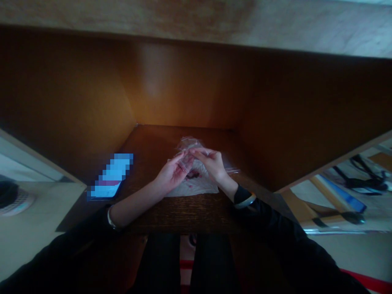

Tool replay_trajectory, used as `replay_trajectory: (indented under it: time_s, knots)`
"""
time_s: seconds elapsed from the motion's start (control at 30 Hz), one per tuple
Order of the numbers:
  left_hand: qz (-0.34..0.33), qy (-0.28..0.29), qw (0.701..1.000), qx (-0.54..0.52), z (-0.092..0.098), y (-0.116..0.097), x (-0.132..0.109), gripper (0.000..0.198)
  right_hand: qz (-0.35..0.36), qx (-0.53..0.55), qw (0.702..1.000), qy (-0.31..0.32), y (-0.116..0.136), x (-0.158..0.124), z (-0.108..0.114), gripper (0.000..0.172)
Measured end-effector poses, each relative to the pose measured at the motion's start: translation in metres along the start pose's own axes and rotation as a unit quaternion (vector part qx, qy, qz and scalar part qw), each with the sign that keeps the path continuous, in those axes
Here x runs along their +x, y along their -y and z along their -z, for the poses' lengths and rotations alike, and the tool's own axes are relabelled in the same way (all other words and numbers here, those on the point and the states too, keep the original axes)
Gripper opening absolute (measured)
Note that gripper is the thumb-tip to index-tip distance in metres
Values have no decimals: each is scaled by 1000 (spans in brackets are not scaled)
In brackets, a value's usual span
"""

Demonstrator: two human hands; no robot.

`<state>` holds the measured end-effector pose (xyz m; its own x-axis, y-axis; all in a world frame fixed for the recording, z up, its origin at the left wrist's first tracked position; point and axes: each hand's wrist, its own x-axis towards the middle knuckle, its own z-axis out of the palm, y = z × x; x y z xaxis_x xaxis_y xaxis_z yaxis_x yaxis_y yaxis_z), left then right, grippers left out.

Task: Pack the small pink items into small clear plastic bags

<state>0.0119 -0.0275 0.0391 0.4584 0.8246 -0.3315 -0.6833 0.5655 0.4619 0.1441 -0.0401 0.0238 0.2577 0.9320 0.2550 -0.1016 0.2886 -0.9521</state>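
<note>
My left hand (pixel 174 172) and my right hand (pixel 212 162) meet over the middle of the wooden shelf top. Both are closed on a clear plastic bag (pixel 185 162), their fingertips close together at its upper part. Beneath them a white paper sheet or tissue (pixel 203 187) lies spread out, with small dark red bits (pixel 192 174) on it, too blurred to name. More crumpled clear plastic (pixel 190 142) shows just beyond my fingers; whether it belongs to the same bag I cannot tell.
A lit phone (pixel 112 177) lies at the shelf's left side. Wooden panels (pixel 190 85) enclose the left, back and right, with a pale ledge (pixel 196 20) overhead. A white basket (pixel 18 202) stands on the floor at left; cardboard and a black strapped item (pixel 364 179) are at right.
</note>
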Motion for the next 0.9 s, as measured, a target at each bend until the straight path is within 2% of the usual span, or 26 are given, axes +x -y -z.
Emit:
replay_trajectory:
  time_s: [0.07, 0.17, 0.33, 0.4, 0.5, 0.57, 0.73, 0.9]
  knots:
    - [8, 13, 1000, 1, 1, -1, -1, 21, 4, 8, 1000, -20, 2, -1, 0, 5]
    - [24, 25, 999, 5, 3, -1, -1, 21, 11, 8, 999, -42, 5, -1, 0, 9]
    - [33, 9, 999, 23, 7, 1, 3, 21, 15, -5, 998, -53, 5, 0, 2, 13]
    - [31, 1, 999, 23, 6, 2, 5, 22, 22, -4, 1000, -21, 5, -1, 2, 15]
    - [15, -9, 1000, 12, 5, 2, 6, 23, 27, -10, 997, 73, 2, -2, 1, 23]
    - [7, -12, 1000, 4, 4, 0, 5, 22, 27, -31, 993, 107, -3, -2, 2, 27]
    - [24, -4, 1000, -3, 4, -4, 0, 26, 54, -97, 993, 43, -13, 2, 8, 16]
    - [28, -37, 999, 19, 7, -1, 1, 23, 65, -132, 989, 6, -3, -2, 6, 12]
